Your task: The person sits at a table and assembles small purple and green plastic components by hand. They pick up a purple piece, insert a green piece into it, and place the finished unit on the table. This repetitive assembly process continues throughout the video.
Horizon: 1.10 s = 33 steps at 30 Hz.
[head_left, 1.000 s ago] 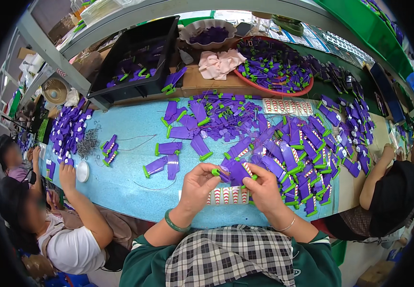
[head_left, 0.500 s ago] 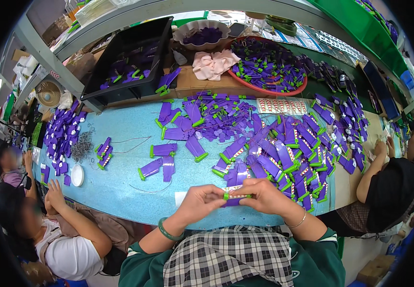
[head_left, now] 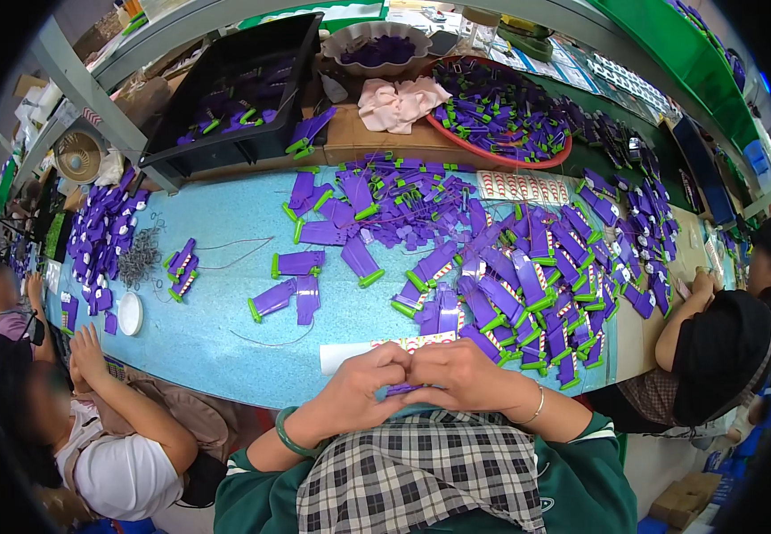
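My left hand point(head_left: 357, 392) and my right hand point(head_left: 464, 377) meet at the table's near edge, above my lap. Both are closed, fingertips together, on a small purple plastic piece point(head_left: 401, 389). Most of it is hidden by my fingers. Just beyond my knuckles lies a white strip of red-patterned stickers point(head_left: 377, 347). To the right of it spreads a heap of purple pieces with green ends point(head_left: 528, 294), several with a striped sticker along one side. A few loose purple and green pieces point(head_left: 271, 299) lie to the left.
Further back are a pile of purple parts point(head_left: 403, 200), another sticker sheet point(head_left: 523, 188), a red basket point(head_left: 541, 163), a pink cloth point(head_left: 399, 105) and a black crate point(head_left: 225, 160). At left stand a white cup point(head_left: 130, 314) and metal rings point(head_left: 141, 258). People sit on both sides.
My hands have drawn closer together and toward me, and now cover most of the purple piece. The sticker strip beyond them shows more. The whole view has shifted slightly.
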Tool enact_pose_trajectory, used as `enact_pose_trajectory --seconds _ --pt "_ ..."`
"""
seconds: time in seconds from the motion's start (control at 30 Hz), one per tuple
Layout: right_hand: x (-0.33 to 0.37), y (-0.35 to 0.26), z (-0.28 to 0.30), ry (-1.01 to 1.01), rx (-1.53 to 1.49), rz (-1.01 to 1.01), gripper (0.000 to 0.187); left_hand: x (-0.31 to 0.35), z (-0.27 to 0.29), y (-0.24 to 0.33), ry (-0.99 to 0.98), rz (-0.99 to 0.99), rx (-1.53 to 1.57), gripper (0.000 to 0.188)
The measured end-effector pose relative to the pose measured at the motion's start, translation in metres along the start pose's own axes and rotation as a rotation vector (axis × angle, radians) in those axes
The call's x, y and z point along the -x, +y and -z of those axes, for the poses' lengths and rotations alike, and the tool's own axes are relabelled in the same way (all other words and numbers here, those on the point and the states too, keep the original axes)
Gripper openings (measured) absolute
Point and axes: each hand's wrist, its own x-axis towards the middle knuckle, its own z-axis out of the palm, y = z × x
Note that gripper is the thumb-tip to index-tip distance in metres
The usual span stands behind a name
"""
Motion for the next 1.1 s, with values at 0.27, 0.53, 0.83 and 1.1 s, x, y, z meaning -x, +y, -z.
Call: enact_pose_trajectory --seconds 0.27,0.53,0.83,1.1 --pt "-0.018 0.026 0.019 0.174 0.844 -0.135 0.009 0.022 0.049 0.006 0.616 0.219 0.437 0.009" --pt "-0.023 0.037 -0.009 0.037 1.011 -0.192 0.006 0.016 0.031 -0.027 0.829 0.017 0.389 0.017" --pt "-0.01 0.016 0.016 0.362 -0.688 -0.596 0.007 -0.003 -0.005 -0.023 0.348 0.301 0.442 0.017" --pt "-0.001 0.001 -0.012 0.512 -0.015 -0.299 0.012 -0.017 -0.028 -0.015 0.134 0.203 0.1 0.012"
